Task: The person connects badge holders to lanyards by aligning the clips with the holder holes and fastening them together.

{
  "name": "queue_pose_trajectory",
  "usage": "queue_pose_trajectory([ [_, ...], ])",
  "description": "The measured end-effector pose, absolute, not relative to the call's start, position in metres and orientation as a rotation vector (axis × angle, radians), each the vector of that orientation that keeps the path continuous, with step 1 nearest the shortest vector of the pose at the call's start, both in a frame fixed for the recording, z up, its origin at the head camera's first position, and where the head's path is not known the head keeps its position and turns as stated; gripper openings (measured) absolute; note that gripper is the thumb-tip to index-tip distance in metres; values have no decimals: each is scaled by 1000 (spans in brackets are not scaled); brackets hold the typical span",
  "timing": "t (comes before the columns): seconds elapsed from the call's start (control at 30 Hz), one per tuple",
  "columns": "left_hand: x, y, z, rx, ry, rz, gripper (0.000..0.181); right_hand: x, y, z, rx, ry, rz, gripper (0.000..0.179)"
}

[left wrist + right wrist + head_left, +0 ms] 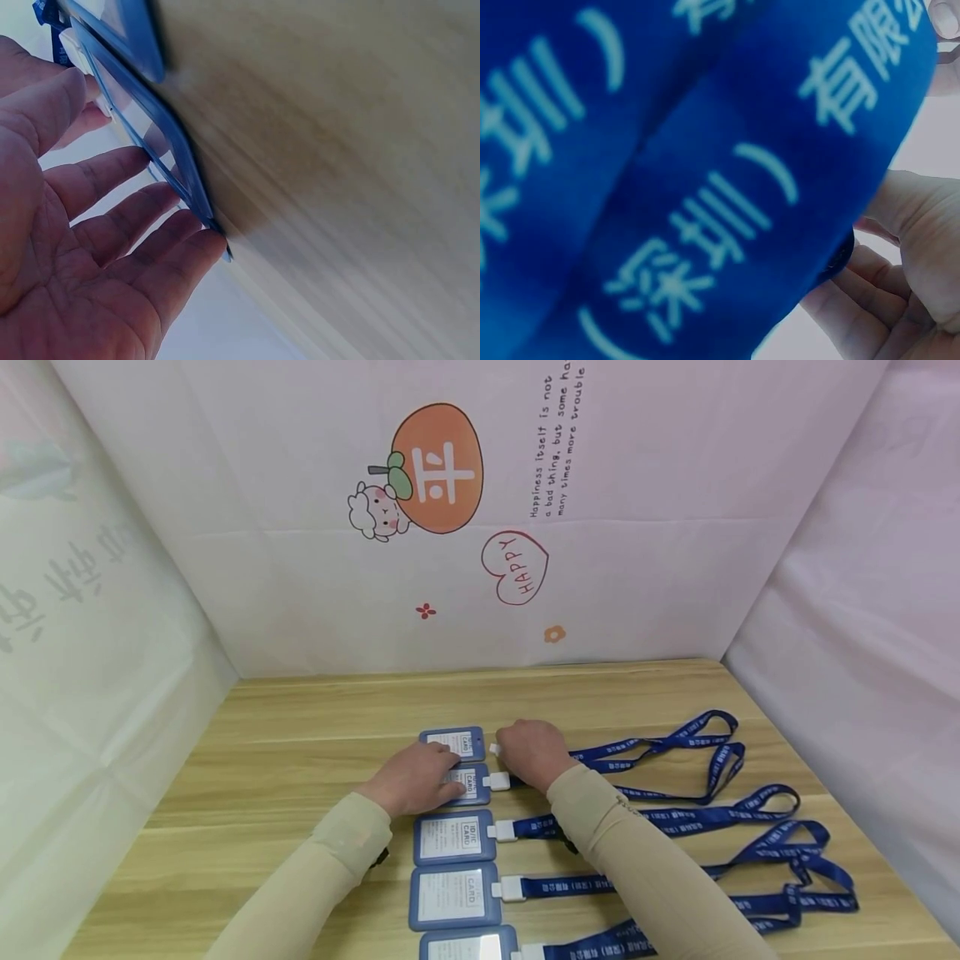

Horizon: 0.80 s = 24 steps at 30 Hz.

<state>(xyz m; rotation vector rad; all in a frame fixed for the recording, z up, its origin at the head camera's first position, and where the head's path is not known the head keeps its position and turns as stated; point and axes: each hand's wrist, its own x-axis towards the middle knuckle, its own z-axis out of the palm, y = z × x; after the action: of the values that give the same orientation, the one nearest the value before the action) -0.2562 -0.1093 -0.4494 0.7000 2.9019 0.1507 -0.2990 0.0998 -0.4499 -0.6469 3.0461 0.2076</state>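
Observation:
Several blue-framed ID card holders lie in a column. My left hand [417, 777] rests with extended fingers on the farthest holder [474, 732], its thumb over the second holder [471, 787]. In the left wrist view, fingertips of the left hand [112, 255] touch the edges of the holders. My right hand [534, 752] pinches a blue lanyard [611, 766] near its white clip [494, 749], whose tip shows just right of the farthest holder. In the right wrist view, the lanyard [727, 202] hides much of the right hand [930, 262].
Nearer me on the wooden table [285, 718] are more holders [453, 837] with white clips [506, 831] and blue lanyards [750, 812] stretching right, partly under my right forearm. White printed cloth [637, 593] stands behind the table and at both sides.

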Motion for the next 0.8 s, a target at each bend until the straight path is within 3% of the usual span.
queue_pose_trajectory([
  [0.8, -253, -103, -450, 804, 2915, 97, 56, -299, 98, -450, -654, 3063, 238, 14],
])
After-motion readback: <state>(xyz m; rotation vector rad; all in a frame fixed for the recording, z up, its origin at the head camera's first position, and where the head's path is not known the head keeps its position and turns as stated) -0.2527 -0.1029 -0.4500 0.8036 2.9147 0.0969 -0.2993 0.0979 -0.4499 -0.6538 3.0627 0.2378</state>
